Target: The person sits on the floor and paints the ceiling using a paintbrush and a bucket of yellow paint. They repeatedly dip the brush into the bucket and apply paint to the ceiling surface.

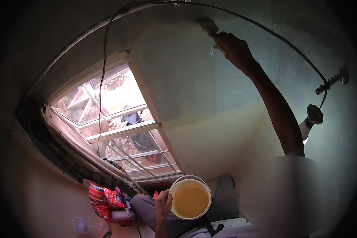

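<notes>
My right hand (235, 50) is raised high on the right arm and closed round the handle of a paintbrush (207, 25). The brush's dark, wide head rests against the wall (178, 75), which looks grey-green above and paler and yellower lower down. Low in the view, my left hand (162, 201) grips the rim of a white bucket (203, 183) at its left side. Yellowish liquid paint (192, 199) stands inside, and the bucket's wire handle leans at the far rim. The bucket is in front of my grey-trousered legs.
A barred window (119, 115) opens on the left, with a person (131, 117) outside. A black cable (261, 27) loops across the wall to a bulb holder (314, 114). A bundled curtain (75, 139), red patterned cloth (107, 198) and a small fan (80, 225) are lower left.
</notes>
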The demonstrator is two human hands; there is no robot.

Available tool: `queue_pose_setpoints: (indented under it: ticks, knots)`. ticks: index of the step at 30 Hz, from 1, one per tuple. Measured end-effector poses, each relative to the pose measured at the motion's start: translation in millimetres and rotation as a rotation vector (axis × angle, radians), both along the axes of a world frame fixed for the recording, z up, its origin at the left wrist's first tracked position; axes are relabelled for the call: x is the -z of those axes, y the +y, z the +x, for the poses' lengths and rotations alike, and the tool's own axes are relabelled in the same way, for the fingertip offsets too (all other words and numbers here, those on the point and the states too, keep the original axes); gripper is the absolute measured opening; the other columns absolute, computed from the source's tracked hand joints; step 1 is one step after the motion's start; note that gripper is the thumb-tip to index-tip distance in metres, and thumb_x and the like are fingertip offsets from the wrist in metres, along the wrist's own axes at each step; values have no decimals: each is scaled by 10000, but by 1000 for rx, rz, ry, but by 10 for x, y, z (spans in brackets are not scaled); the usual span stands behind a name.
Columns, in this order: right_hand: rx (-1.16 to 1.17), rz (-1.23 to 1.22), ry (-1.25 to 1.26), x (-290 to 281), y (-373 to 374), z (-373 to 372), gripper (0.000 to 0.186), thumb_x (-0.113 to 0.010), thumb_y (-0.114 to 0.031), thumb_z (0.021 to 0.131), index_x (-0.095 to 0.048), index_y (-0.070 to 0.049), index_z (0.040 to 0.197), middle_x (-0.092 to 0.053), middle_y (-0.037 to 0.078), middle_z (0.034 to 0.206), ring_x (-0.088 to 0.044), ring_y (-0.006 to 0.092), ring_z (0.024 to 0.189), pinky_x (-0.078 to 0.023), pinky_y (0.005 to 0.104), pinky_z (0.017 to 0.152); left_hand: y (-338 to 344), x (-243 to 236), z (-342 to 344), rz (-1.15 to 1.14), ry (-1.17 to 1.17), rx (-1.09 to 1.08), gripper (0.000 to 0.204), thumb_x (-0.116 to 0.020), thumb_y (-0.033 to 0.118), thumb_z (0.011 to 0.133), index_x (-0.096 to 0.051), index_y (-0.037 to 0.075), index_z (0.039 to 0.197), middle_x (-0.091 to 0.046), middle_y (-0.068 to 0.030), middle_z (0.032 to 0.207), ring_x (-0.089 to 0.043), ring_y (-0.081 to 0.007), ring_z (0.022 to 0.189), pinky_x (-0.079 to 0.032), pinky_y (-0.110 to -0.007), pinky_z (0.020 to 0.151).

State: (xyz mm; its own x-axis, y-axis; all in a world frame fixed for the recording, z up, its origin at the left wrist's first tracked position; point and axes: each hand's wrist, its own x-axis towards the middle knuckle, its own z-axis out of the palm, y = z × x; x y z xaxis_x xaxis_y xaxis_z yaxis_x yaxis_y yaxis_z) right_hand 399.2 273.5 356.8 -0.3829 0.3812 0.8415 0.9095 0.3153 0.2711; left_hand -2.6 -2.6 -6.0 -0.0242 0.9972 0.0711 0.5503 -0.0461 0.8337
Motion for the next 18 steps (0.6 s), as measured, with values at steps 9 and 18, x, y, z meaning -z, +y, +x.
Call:
queue_pose_setpoints:
  ticks: [9, 18]
  knots:
    - [137, -399, -54, 582, -365, -173, 363, -695, -212, 895, -596, -160, 1240, -675, 51, 976, -675, 227, 910, -564, 368, 714, 3, 19, 5, 5, 16, 5, 276, -622, 115, 878, -686, 62, 1141, -666, -156, 929, -652, -278, 815, -512, -363, 770]
    - [105, 47, -61, -67, 96, -357, 417, -664, -158, 893, -527, -125, 1285, -646, 77, 970, -654, 233, 816, -551, 356, 627, 7, -7, 10, -19, -4, -13, 272, -622, 113, 877, -684, 52, 1135, -676, -160, 958, -670, -283, 855, -518, -358, 791]
